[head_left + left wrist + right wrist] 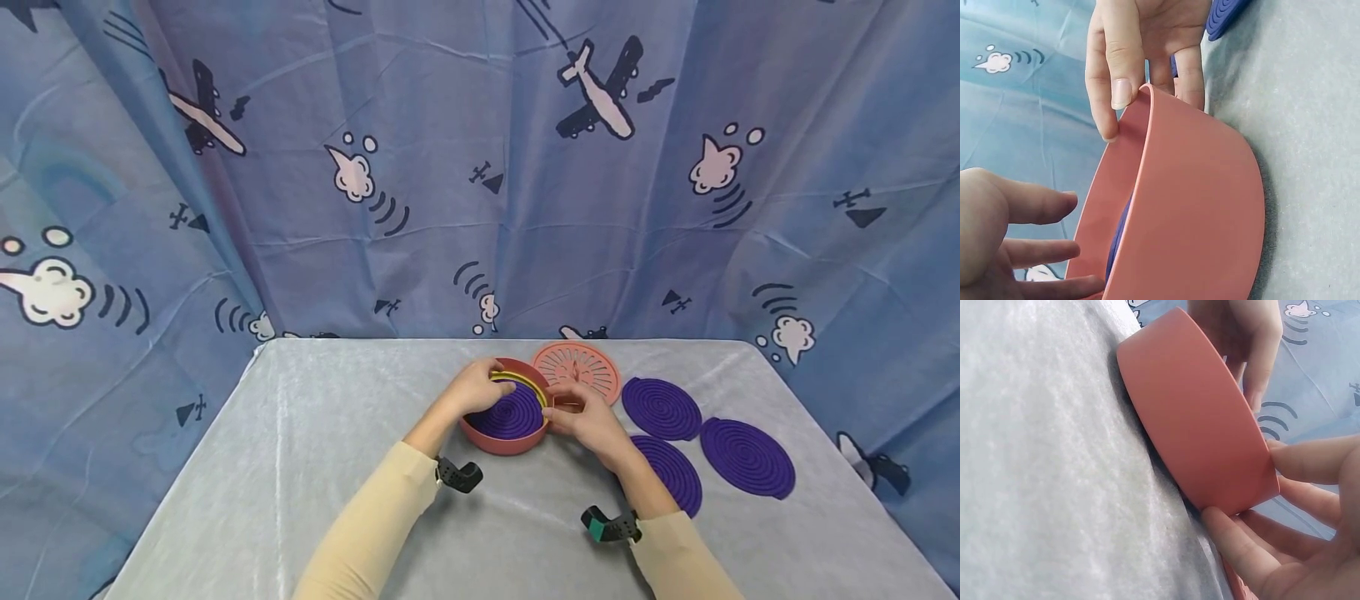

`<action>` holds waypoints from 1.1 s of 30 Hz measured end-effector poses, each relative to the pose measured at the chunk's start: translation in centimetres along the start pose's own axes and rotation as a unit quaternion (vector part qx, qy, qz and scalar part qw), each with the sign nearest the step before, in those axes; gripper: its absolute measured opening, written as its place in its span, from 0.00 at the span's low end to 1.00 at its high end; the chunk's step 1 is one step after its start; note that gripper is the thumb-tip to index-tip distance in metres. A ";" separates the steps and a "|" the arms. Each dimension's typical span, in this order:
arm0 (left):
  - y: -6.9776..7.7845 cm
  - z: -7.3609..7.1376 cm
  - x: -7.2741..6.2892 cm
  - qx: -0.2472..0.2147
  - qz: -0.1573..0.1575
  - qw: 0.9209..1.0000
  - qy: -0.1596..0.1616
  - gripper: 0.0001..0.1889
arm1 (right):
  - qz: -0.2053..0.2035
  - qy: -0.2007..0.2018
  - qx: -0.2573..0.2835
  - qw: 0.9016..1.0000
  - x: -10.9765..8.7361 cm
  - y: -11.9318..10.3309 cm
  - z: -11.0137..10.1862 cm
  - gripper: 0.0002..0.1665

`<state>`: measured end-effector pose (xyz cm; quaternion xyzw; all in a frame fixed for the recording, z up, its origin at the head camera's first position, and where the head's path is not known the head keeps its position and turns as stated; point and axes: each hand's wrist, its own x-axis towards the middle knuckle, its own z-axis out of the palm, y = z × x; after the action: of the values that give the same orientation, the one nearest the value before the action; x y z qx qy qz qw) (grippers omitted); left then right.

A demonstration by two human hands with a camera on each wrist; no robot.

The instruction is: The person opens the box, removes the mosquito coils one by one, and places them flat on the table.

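Note:
A coral-coloured round bowl (pixel 504 445) stands on the table. Inside it lies a purple spiral coaster (pixel 512 410), with a yellow curved edge (pixel 534 385) showing along the far and right inner wall. My left hand (pixel 478 387) reaches over the bowl's left side, thumb above the coaster and fingers by the far wall; in the left wrist view its fingers are spread and fairly straight. At the opposite side, my right hand (pixel 588 419) holds the bowl's wall, thumb at the rim and fingers against the outside, as the right wrist view shows.
Just behind the bowl lies a flat coral slotted disc (pixel 602 375). To the right are three more purple spiral coasters: one at the back (pixel 662 408), one farther right (pixel 747 457), and one partly behind my right forearm (pixel 675 473). A printed blue curtain (pixel 450 167) surrounds the white-covered table (pixel 337 417).

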<state>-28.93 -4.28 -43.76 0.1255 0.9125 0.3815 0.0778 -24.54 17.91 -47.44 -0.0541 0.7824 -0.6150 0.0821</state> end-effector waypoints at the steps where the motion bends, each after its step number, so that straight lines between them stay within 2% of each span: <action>1: 0.0 0.0 0.0 0.000 0.001 1.000 -0.001 0.24 | 0.001 0.001 0.000 1.000 0.0 0.0 0.0 0.27; 10: -0.3 -0.1 -0.3 0.012 0.010 1.000 -0.018 0.23 | 0.003 0.003 0.000 1.000 0.0 0.0 0.0 0.26; 14: -0.3 -0.1 -0.5 0.001 0.012 1.000 -0.017 0.22 | 0.002 0.003 0.000 1.000 0.0 0.1 0.0 0.27; 19: -0.5 0.0 -0.6 -0.017 0.019 1.000 -0.007 0.20 | 0.003 0.001 0.001 1.000 -0.1 0.0 0.0 0.27; 26: -0.8 0.1 -0.6 -0.013 0.046 0.999 0.009 0.19 | 0.000 0.000 0.003 1.000 -0.1 0.2 -0.1 0.26; 33: -1.4 0.2 -0.4 -0.025 0.047 0.998 0.024 0.17 | 0.002 -0.002 0.008 1.000 -0.1 0.2 -0.1 0.27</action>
<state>-28.71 -5.18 -44.88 0.1573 0.8972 0.4106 0.0404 -24.47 18.08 -47.62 -0.0530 0.7772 -0.6211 0.0857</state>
